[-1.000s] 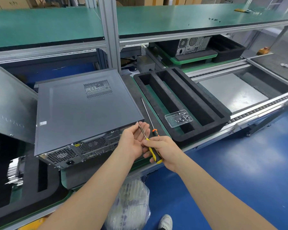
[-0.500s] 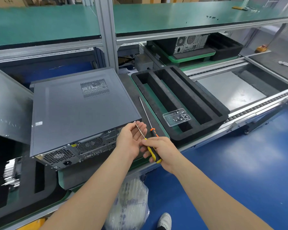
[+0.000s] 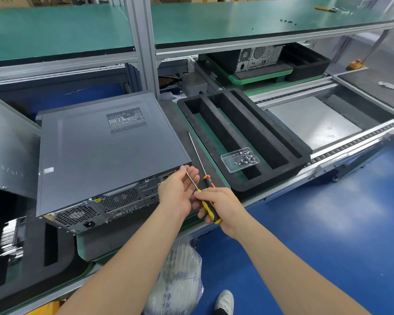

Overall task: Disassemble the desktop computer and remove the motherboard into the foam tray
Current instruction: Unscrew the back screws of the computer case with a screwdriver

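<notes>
Computer (image 3: 105, 155) lies flat, cover on. Your right hand (image 3: 221, 205) grips yellow screwdriver (image 3: 208, 209) handle just off computer's rear right corner, tip at that corner. Your left hand (image 3: 178, 189) open, fingers relaxed under shaft. Foam tray (image 3: 280, 146) sits right of computer, clear screw box (image 3: 240, 159) on it

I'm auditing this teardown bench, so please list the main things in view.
dark grey metal desktop computer case: one, grey, lying flat at left
black slotted foam tray: one, black, right of the case
clear plastic dish of screws: one, clear, on the tray's near end
orange-handled long screwdriver: one, orange, lying between case and tray
yellow-and-black-handled screwdriver: one, yellow-black, tip at the case corner
left hand: one, open, shaft across palm
right hand: one, gripping the yellow handle
</notes>
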The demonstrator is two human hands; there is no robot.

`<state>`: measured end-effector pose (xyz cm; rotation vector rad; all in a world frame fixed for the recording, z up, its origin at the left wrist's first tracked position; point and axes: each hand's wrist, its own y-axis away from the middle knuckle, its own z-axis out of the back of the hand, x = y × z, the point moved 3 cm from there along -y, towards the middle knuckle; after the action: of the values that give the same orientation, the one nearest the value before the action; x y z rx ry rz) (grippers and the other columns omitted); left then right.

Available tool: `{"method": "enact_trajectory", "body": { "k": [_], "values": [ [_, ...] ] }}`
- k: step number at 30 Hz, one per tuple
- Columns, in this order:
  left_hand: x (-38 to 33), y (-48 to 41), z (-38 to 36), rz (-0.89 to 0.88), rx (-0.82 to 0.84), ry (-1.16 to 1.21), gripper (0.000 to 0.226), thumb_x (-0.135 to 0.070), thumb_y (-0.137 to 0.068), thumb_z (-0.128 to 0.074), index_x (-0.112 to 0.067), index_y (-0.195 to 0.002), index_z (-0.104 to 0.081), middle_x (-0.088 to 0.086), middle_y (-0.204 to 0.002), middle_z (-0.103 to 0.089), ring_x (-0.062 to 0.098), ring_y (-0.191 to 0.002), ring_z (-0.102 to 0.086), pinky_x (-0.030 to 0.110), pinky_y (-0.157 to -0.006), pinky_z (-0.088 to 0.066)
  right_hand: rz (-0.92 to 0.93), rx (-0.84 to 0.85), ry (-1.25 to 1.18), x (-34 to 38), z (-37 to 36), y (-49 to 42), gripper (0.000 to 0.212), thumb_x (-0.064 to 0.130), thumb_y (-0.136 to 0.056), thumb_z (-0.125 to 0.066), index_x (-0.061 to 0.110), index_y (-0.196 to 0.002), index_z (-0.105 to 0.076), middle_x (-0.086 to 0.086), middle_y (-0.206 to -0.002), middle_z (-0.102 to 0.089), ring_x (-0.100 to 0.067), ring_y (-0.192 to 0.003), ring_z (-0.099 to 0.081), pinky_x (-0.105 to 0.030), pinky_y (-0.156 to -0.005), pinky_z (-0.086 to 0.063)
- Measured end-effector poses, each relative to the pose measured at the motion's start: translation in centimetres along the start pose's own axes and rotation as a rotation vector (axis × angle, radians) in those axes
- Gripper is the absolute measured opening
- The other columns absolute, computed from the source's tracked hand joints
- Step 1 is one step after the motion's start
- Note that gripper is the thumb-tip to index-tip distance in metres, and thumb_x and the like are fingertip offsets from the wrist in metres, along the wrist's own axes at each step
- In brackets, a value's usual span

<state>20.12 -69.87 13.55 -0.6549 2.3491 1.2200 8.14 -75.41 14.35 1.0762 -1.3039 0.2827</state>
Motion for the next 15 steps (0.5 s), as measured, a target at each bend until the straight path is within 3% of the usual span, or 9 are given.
{"method": "enact_trajectory", "body": {
  "k": [15],
  "values": [
    [-1.5,0.7,-0.7,0.056,0.002,-0.033,0.018,-0.012,-0.097,-0.055,-0.002,-0.094,-0.069,0.013,-0.086,-0.078,0.021,-0.069,-0.077,0.031,-0.063,-0.059,-0.01,-0.002,-0.008,-0.5,0.3,0.2,0.023,0.025,-0.093,-0.07,0.005,-0.091,-0.08,-0.018,-0.085,-0.074,-0.021,-0.058,-0.064,-0.027,-0.046,-0.048]
  ]
}}
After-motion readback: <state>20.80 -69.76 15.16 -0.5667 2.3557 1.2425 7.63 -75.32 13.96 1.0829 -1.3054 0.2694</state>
